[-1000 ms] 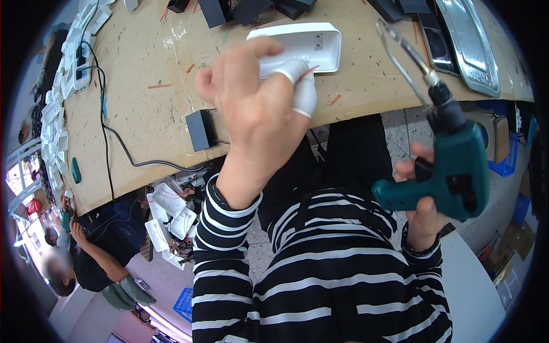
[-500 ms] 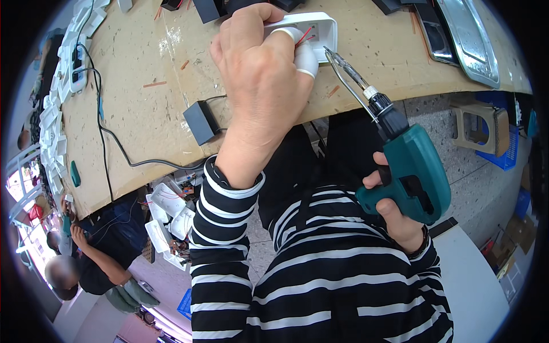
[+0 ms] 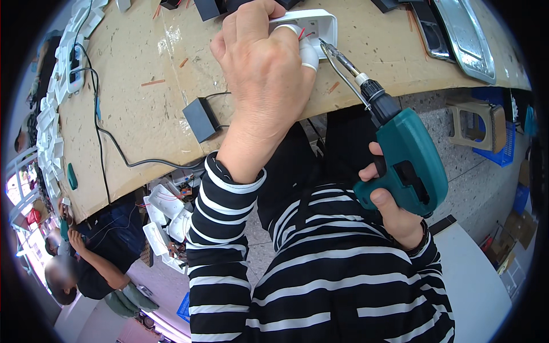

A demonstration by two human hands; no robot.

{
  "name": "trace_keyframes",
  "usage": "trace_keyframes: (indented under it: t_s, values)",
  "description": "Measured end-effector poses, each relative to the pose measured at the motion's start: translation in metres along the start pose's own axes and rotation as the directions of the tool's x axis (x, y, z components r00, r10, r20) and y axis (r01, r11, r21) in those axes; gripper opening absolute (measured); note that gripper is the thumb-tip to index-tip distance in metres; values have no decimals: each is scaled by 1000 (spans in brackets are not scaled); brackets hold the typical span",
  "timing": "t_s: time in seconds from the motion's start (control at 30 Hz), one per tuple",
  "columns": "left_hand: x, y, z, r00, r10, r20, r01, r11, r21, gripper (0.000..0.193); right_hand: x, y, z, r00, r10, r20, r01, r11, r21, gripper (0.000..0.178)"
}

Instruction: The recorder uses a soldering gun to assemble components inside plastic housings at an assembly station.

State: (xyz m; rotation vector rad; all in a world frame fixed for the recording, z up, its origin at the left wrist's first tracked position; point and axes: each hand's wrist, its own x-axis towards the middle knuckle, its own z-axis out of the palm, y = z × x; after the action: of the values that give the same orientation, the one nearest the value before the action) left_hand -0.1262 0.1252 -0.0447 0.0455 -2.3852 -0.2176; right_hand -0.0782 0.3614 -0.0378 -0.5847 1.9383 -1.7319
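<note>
- Two hands busy: left hand pressed flat on white housing; keep pinning it
- right hand clamped on teal driver; hold bit square

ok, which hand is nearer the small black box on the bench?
Left. The left hand presses the white housing just up and right of the black box. The right hand grips the teal drill off the bench edge, farther away.

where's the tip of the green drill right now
In the head view, the drill is in the right hand, its bit tip touching the white housing that the left hand holds on the workbench.
</note>
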Motion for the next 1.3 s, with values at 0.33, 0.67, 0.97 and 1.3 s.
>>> trace_keyframes:
  t_s: [0.33, 0.67, 0.97, 1.3]
  values:
    - [8, 9, -12, 996, -94, -4, 93, 989, -112, 12, 7, -12, 8, 996, 45, -72, -46, 999, -4, 56]
    - [6, 7, -9, 996, -85, -32, 79, 987, -139, 10, 12, -16, 9, 997, -1, -71, -5, 997, -80, 56]
    - [7, 8, -8, 996, -78, -38, 73, 989, -129, 10, 14, -18, 11, 996, -62, -59, 56, 993, -104, 56]
    - [7, 8, -7, 997, -69, -45, 63, 990, -127, 10, 13, -25, 11, 996, -19, -92, 7, 991, -131, 42]
